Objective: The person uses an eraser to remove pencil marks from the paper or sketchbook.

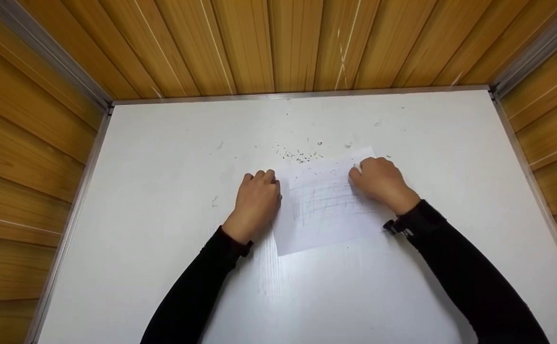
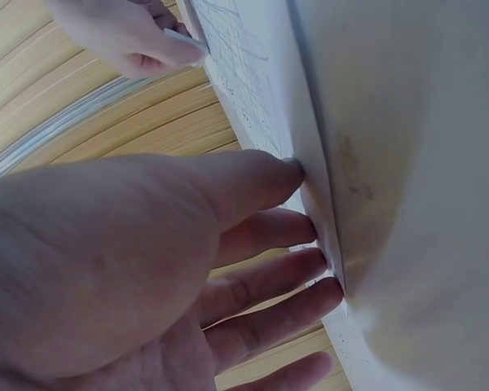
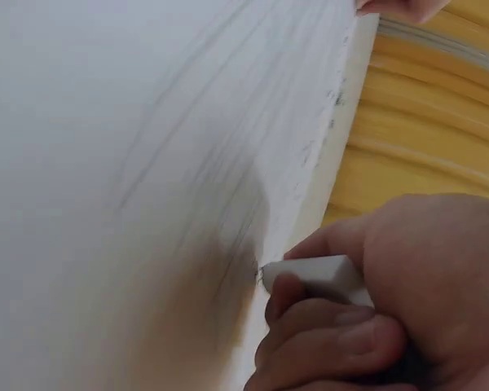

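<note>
As the head view looks down: scribbled paper [image 1: 326, 234] lies mid-frame on the tabletop [image 1: 164, 162], dark crumbs [image 1: 301, 158] along its top.
Left wrist view: left hand [image 2: 147, 257], fingers loosely spread, touches the paper's edge just below centre.
Right wrist view: right hand [image 3: 416, 285], lower right, pinches a white eraser [image 3: 314, 273], its tip at the paper's surface.

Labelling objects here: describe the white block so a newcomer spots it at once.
On the white table, find the line-covered paper sheet. Near the sheet's far right corner, the right hand's grip pinches a small white block, clearest in the right wrist view. Unlike the thin, flat sheet, the block is thick and straight-edged, with dark specks by its tip.
</note>
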`<action>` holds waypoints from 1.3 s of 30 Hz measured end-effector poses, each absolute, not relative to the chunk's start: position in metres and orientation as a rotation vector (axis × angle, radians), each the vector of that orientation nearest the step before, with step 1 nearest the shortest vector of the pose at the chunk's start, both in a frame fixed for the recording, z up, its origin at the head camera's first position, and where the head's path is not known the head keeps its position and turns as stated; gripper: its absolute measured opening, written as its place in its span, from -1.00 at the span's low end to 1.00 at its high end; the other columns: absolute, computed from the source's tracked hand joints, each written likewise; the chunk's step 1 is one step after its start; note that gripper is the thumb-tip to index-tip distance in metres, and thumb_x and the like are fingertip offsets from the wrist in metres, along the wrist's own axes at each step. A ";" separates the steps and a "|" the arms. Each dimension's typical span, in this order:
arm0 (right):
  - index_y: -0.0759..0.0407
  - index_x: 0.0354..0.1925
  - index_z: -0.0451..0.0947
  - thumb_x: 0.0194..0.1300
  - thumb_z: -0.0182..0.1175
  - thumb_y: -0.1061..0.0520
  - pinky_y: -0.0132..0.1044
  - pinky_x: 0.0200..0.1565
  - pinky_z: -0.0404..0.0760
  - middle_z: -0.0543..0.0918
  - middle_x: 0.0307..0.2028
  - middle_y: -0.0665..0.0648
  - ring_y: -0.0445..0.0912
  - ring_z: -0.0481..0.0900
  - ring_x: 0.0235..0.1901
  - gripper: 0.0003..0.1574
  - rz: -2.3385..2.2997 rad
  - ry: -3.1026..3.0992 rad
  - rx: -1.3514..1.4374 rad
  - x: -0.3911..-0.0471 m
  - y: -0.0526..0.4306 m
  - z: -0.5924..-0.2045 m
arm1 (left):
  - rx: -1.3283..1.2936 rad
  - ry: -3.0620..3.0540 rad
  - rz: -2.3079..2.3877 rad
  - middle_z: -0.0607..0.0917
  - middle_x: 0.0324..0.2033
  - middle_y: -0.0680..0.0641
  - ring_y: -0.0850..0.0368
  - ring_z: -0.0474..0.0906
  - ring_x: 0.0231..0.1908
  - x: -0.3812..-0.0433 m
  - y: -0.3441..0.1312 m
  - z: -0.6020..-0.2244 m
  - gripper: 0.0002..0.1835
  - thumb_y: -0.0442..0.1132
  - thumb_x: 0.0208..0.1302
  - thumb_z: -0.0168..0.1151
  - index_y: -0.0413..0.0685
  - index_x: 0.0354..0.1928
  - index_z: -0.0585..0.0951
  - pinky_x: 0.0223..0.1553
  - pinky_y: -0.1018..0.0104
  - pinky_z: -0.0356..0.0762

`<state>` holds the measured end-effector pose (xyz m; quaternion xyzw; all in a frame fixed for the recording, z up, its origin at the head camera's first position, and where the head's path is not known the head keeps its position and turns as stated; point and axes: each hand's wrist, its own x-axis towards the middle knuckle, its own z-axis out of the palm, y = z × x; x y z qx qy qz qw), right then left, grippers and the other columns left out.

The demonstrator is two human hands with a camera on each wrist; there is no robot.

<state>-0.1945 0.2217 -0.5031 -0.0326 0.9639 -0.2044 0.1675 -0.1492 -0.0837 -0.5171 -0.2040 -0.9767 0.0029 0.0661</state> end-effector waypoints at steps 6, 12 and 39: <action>0.16 -0.34 0.55 0.67 0.01 -0.15 0.01 -0.15 0.62 0.62 -0.35 0.21 0.11 0.59 -0.29 -0.48 -0.620 2.667 -0.248 -0.187 0.143 -0.502 | -0.614 -2.953 -0.015 0.71 -0.22 -0.06 -0.09 0.70 -0.16 -0.146 -0.087 -0.515 -0.82 -0.21 0.46 0.40 -0.17 -0.15 0.86 -0.08 0.00 0.60; 0.17 -0.38 0.58 0.64 0.05 -0.12 0.14 -0.05 0.72 0.75 -0.21 0.32 0.20 0.71 -0.18 -0.49 -0.531 2.688 -0.414 -0.184 0.090 -0.508 | -0.628 -2.965 -0.052 0.69 -0.21 -0.06 -0.09 0.68 -0.13 -0.146 -0.085 -0.514 -0.84 -0.20 0.47 0.39 -0.14 -0.17 0.83 -0.06 0.00 0.58; 0.21 -0.40 0.49 0.65 -0.02 -0.13 -0.08 -0.20 0.44 0.51 -0.38 0.21 0.12 0.48 -0.27 -0.45 -0.638 2.762 -0.124 -0.181 0.208 -0.497 | -0.611 -2.997 -0.017 0.73 -0.18 -0.05 -0.08 0.71 -0.11 -0.147 -0.085 -0.514 -0.80 -0.19 0.48 0.40 -0.17 -0.08 0.86 -0.01 -0.01 0.62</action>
